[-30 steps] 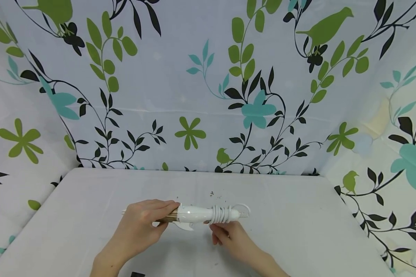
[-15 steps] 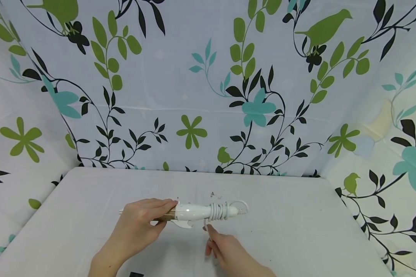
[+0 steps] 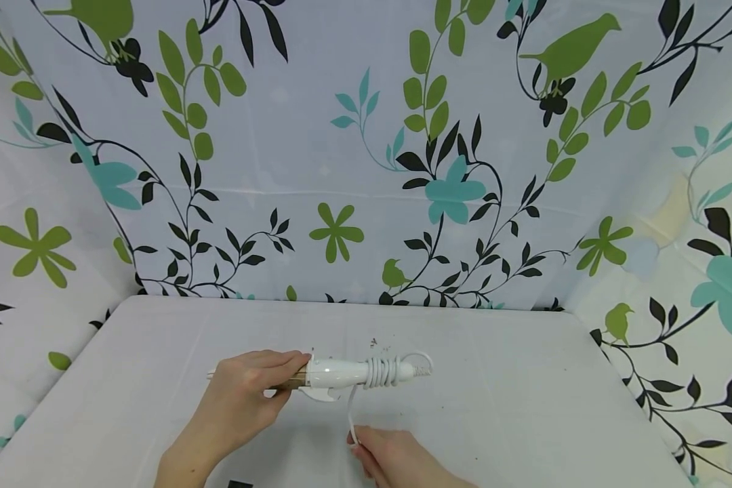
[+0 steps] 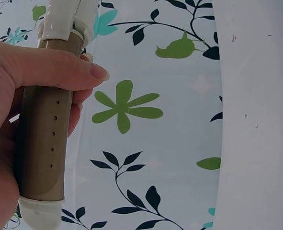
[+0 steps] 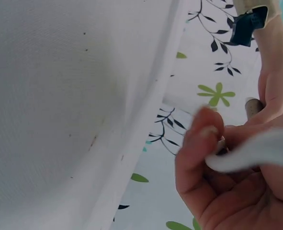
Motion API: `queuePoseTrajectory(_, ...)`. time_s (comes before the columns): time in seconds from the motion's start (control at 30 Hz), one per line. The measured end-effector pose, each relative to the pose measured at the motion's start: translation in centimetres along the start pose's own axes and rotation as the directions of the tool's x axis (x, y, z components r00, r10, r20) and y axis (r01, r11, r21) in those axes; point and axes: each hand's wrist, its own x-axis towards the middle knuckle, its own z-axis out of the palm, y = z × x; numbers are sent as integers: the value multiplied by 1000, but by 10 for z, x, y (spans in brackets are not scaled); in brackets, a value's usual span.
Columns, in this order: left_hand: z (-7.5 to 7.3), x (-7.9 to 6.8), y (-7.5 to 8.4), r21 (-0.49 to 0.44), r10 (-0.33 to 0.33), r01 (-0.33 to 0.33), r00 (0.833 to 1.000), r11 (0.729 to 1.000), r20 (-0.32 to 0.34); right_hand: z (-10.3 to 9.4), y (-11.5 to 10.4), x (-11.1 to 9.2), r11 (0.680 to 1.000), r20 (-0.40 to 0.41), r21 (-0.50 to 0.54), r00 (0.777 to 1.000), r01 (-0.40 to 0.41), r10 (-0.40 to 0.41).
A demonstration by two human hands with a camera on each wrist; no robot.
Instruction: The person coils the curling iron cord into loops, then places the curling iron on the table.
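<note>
A curling iron (image 3: 337, 373) with a white handle and a brown-gold barrel is held level above the white table. My left hand (image 3: 240, 396) grips it round the barrel; in the left wrist view small holes run along the barrel (image 4: 44, 143), with the thumb lying across it. White cord (image 3: 382, 372) is wound in several coils around the handle's right end. One length of it hangs down to my right hand (image 3: 399, 455), which pinches it between thumb and fingers. Blurred cord (image 5: 256, 152) crosses that hand in the right wrist view.
The white table (image 3: 512, 393) carries a few small dark specks behind the iron. Printed curtains (image 3: 256, 169) with leaves and birds surround it at the back and sides. A small black object (image 3: 240, 484) shows at the bottom edge, below the left forearm.
My right hand has moved down and slightly left from the coils, drawing a length of cord away from the handle. The left hand and the curling iron have shifted only slightly left.
</note>
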Motion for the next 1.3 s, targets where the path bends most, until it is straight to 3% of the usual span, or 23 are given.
queuePoseTrajectory(0.2,1,1,-2,23,-3,3,1000,1000,-4,-6,-8,-4,999,-4,-33,1000,14,-14)
queuePoseTrajectory(0.47,5,3,-2,35,-25,24,999,999,22,-18,-20,-11,991,-5,-89,995,100,-101)
queuePoseTrajectory(0.77,3,3,-2,72,-36,33,999,997,41,-34,-27,-20,974,-128,-183,980,130,-155)
queuePoseTrajectory(0.9,3,3,-3,83,-35,31,998,996,51,-44,-28,-25,948,-239,-270,942,167,-234)
queuePoseTrajectory(1.07,4,2,-4,85,-56,51,996,995,62,-55,-26,-29,909,-376,-366,861,200,-341)
queuePoseTrajectory(1.17,4,2,-3,85,-64,58,996,995,69,-59,-26,-30,894,-414,-394,828,213,-379)
queuePoseTrajectory(1.3,6,2,-1,76,-66,59,994,995,88,-62,-27,-29,870,-417,-438,806,227,-421)
